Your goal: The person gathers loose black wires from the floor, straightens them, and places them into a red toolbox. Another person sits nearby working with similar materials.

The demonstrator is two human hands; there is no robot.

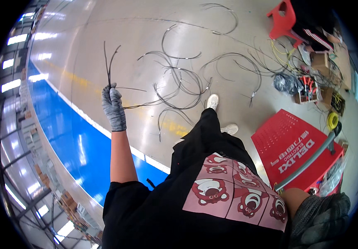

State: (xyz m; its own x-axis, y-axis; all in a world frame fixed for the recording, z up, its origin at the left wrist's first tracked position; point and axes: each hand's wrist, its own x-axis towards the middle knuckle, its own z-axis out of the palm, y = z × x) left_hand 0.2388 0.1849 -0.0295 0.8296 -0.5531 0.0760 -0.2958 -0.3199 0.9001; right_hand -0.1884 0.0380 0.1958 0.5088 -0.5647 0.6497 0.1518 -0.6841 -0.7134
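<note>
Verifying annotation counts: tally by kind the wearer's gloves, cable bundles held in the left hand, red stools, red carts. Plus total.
Gloves (left glove, right glove): 2
Black cable bundle in the left hand, strands not counted: 1
Red stool: 1
Red cart: 1
Total: 5

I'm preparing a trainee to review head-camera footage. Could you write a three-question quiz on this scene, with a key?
1. True or false: the left hand is bare.
2. What colour is the stool near the picture's upper right corner? A: blue; B: red; C: yellow.
3. Fill in: the left hand holds thin, dark ____, and more of them lie on the floor.

Key:
1. False; it wears a grey glove.
2. B.
3. Cables.
</note>
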